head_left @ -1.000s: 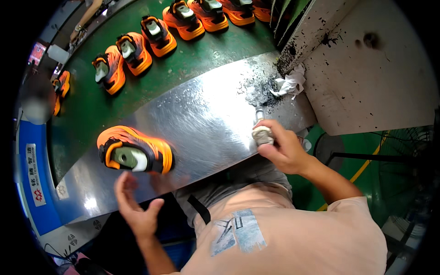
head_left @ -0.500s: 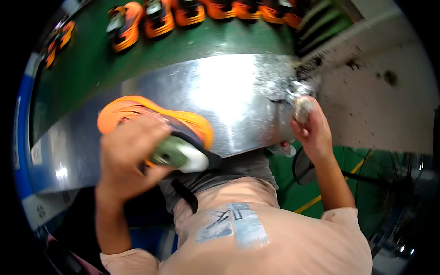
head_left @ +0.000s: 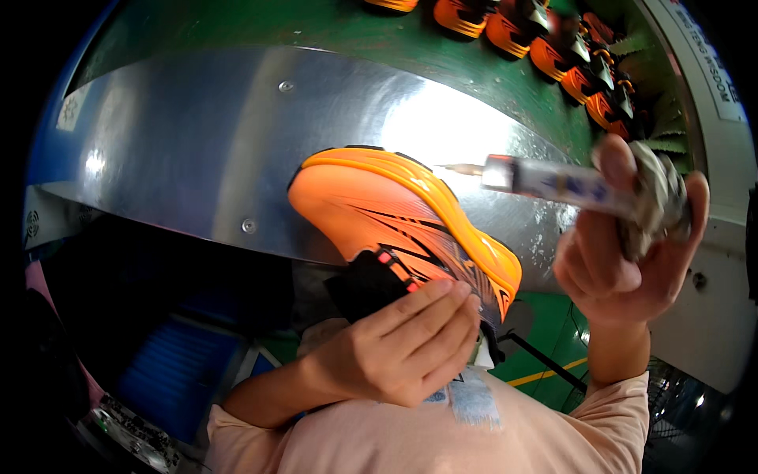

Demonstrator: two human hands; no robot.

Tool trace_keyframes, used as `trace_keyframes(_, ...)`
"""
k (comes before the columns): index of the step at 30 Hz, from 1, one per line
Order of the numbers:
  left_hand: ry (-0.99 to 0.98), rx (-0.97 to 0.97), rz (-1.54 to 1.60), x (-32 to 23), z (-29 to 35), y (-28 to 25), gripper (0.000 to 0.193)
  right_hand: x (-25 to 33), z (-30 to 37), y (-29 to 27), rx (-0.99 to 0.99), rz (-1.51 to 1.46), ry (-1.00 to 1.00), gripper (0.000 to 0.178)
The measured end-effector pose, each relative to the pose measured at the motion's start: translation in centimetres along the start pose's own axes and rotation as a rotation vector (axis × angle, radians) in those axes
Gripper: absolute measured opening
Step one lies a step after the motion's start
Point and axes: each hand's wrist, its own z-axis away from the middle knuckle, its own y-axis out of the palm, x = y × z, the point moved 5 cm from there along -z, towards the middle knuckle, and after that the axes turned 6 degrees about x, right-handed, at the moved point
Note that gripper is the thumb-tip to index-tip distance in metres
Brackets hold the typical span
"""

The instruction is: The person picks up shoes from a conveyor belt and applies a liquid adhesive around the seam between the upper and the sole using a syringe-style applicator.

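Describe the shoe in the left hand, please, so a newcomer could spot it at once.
Start at the shiny metal table. Over its near edge, the left hand holds an orange shoe. The other orange shoes sit beyond on the green surface; this one alone is held and looks the largest.

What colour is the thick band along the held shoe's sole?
The thick band is yellow-orange, best seen in the head view.

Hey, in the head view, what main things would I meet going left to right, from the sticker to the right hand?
Going by their middles: sticker → lower screw → upper screw → shoe → tube → right hand. Left hand overlaps the shoe, so I skipped it.
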Motion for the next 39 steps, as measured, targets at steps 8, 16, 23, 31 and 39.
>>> trace_keyframes(8, 0.042, -0.051, -0.006, 0.2, 0.5, 0.3, 0.018, -3.5, -6.0, 0.9, -0.009, -0.092, 0.304, 0.063)
trace_keyframes(16, 0.063, -0.099, 0.009, 0.2, 1.0, 0.4, 0.021, -4.7, -7.8, 1.3, -0.045, -0.045, 0.424, 0.066)
trace_keyframes(23, 0.078, -0.089, -0.022, 0.0, 0.9, 0.6, 0.021, -3.7, -6.3, 2.3, -0.068, 0.183, 0.406, 0.067)
trace_keyframes(31, 0.066, -0.047, 0.007, 0.1, 0.8, 0.3, 0.02, -2.6, -1.7, 0.7, -0.034, 0.313, 0.262, 0.064)
trace_keyframes(39, -0.012, 0.016, 0.024, 0.1, 0.1, -0.1, 0.016, -4.4, 3.4, -0.9, -0.156, 0.19, 0.071, 0.07)
